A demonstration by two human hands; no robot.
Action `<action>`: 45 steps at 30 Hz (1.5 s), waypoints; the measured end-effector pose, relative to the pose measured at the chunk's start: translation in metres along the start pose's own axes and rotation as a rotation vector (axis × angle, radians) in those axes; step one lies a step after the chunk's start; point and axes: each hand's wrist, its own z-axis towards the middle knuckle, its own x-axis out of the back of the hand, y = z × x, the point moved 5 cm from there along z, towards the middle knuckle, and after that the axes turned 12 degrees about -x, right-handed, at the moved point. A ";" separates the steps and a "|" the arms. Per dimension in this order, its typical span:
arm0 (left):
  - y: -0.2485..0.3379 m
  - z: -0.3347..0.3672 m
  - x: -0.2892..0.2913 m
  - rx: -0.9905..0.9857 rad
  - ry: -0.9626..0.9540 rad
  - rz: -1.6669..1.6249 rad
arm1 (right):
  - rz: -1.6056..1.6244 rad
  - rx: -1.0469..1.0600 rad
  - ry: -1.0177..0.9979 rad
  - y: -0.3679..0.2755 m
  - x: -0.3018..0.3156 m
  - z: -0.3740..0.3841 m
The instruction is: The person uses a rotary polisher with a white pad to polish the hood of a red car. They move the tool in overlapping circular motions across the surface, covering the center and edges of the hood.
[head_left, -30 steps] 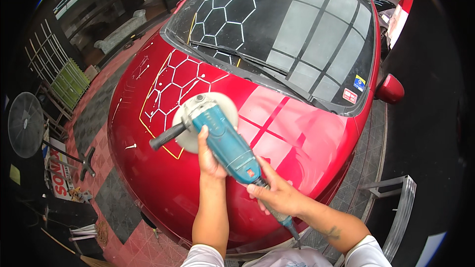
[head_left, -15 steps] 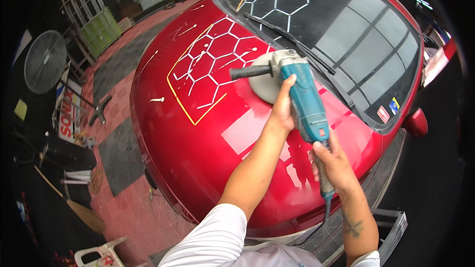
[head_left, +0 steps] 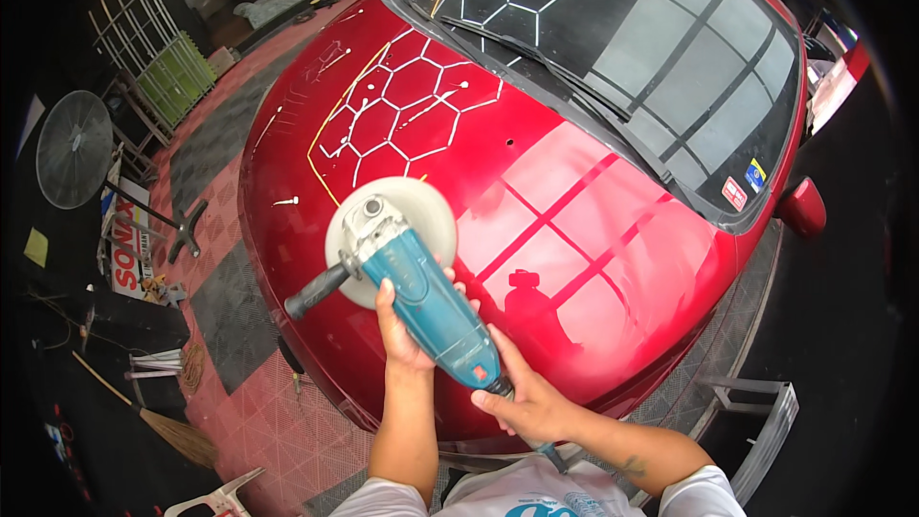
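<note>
A teal power polisher [head_left: 433, 302] is in both of my hands, with its round pale pad [head_left: 416, 199] over the red car hood [head_left: 622, 278]. Whether the pad touches the paint, I cannot tell. My left hand [head_left: 406, 330] grips the body near the head, thumb on one side and fingertips showing on the other. Farther back, my right hand [head_left: 528, 404] wraps around the rear grip beside the cord. The black side handle [head_left: 316, 293] sticks out to the left, held by neither hand. White hexagons of reflected light and a few pale streaks show on the hood.
The windshield [head_left: 689, 67] and its wipers lie beyond the hood, with a side mirror [head_left: 802, 208] at right. A stand fan [head_left: 75, 148], a broom [head_left: 172, 429] and a plastic chair [head_left: 215, 500] are at left. A metal frame [head_left: 766, 440] stands at lower right.
Both hands have brought the polisher from near the windshield toward me and to the left across the hood. Its head has swung leftward, and the view has shifted slightly.
</note>
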 end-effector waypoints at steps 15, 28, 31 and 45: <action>-0.216 0.062 -0.081 0.459 -0.153 0.017 | 0.350 0.116 0.592 0.022 0.108 -0.097; -0.085 -0.022 -0.026 0.169 0.053 0.201 | 0.379 0.053 0.058 0.034 0.034 -0.053; -0.046 -0.053 -0.006 0.018 0.083 0.152 | 0.252 -0.021 -0.033 0.035 0.007 -0.035; -0.143 -0.003 -0.037 0.237 -0.072 0.130 | 0.222 0.030 0.312 0.035 0.059 -0.092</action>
